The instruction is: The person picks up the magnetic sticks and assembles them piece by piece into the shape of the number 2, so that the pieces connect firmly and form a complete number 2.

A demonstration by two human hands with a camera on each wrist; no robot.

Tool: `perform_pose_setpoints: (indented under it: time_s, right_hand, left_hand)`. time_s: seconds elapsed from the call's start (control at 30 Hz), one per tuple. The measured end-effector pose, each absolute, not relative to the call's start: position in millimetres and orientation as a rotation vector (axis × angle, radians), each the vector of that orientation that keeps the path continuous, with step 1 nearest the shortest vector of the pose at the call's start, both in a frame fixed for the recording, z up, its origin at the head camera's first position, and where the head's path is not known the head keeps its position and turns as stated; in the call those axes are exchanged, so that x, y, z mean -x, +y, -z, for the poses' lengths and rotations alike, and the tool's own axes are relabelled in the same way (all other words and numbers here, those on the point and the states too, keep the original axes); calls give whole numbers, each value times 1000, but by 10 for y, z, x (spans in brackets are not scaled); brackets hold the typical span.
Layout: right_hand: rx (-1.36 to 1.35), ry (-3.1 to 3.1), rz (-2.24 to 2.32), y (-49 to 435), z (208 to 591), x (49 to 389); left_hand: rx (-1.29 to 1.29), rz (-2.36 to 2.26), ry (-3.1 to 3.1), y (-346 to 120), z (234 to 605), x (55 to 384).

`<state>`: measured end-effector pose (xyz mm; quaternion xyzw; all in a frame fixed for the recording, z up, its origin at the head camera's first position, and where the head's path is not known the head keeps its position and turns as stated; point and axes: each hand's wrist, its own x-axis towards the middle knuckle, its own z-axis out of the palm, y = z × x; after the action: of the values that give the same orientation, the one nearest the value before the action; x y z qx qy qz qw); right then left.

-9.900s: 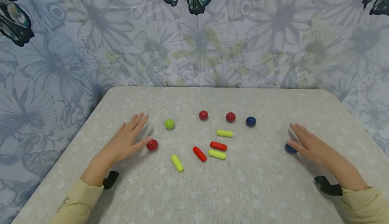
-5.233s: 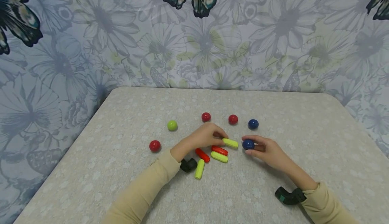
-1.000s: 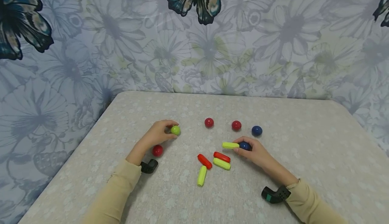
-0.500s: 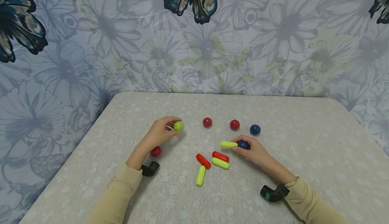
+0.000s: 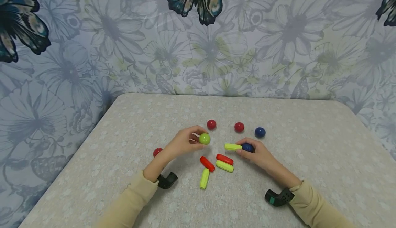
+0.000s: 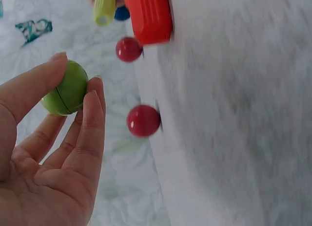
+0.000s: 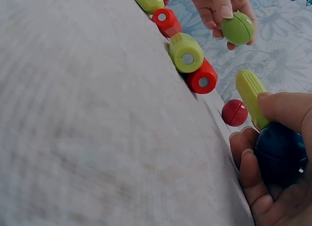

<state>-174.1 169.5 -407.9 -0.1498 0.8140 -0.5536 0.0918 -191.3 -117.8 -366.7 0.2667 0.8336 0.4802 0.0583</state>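
Observation:
My left hand [image 5: 185,141] pinches a green ball [image 5: 204,139] between thumb and fingertips, above the table left of centre. A thin seam runs round that ball in the left wrist view. In my right hand [image 5: 255,152] are a dark blue ball [image 7: 280,153] and a yellow-green rod [image 5: 233,147]. The rod's end meets the ball, and it points left toward the green ball, with a gap between them. Part of the blue ball is hidden by the right fingers. Two red rods [image 5: 207,164] and two yellow-green rods [image 5: 224,166] lie on the table between the hands.
Toward the back stand two red balls [image 5: 239,127] and another blue ball [image 5: 260,132]. A third red ball [image 5: 157,152] is partly covered by the left wrist. Silver discs show in the rod ends in the right wrist view. The patterned table [image 5: 294,118] ends at a flowered wall [image 5: 139,49].
Earlier the left hand handled the rod beside the right hand's blue ball. Over the last second it has carried the green ball rightward toward that rod; the right hand has stayed nearly still.

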Motion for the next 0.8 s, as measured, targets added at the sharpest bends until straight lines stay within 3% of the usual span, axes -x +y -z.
perform_pose_setpoints:
  time_s: [0.8]
  right_hand:
    - [500, 2473, 1640, 1632, 4110, 1702]
  left_hand:
    - [-800, -1480, 2392, -897, 3842, 1857]
